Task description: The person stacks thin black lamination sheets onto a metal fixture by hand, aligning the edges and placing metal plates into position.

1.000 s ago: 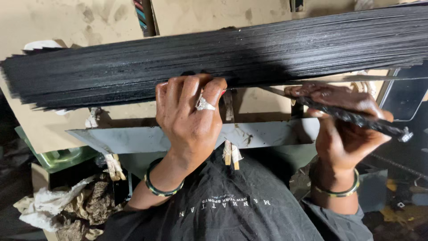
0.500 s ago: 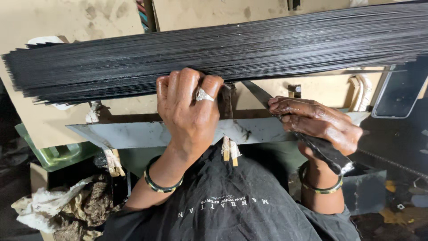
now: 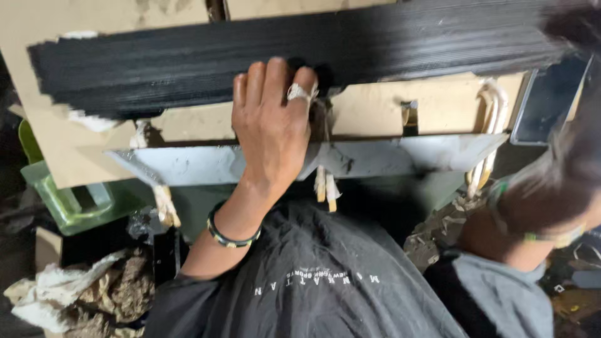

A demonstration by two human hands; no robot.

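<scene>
Head view, looking down over the person's lap. A long, flat bundle of fine black strands [image 3: 300, 59] lies across a tan cardboard-coloured board [image 3: 56, 156], running from the left edge of the board to the upper right corner of the view. Below the board projects a pale grey metal ledge [image 3: 188, 166], from which small cream-coloured clips or pegs [image 3: 325, 188] hang.

The left hand [image 3: 272, 125], with a silver ring [image 3: 299, 92] and a dark beaded bracelet [image 3: 231, 236] at the wrist, lies flat with fingers extended and together; the fingertips press on the lower edge of the strand bundle near its middle, and the palm rests over the board and ledge. It grasps nothing: it pins the bundle by pressure. The right hand [image 3: 551, 188] is a motion-blurred shape at the right margin; whether it is clenched, released or grasping something cannot be told.

Judged from this arrangement, the step is holding the strands in line while the other hand works. To do it well, pressure should stay even across all the fingers, so that no strands slide out beneath one finger, and should bear straight down, not along the bundle, which would skew the ends. The ragged left end of the bundle suggests alignment there needs care.

A green plastic tub [image 3: 69, 200] and crumpled rags [image 3: 75, 294] lie at lower left.
</scene>
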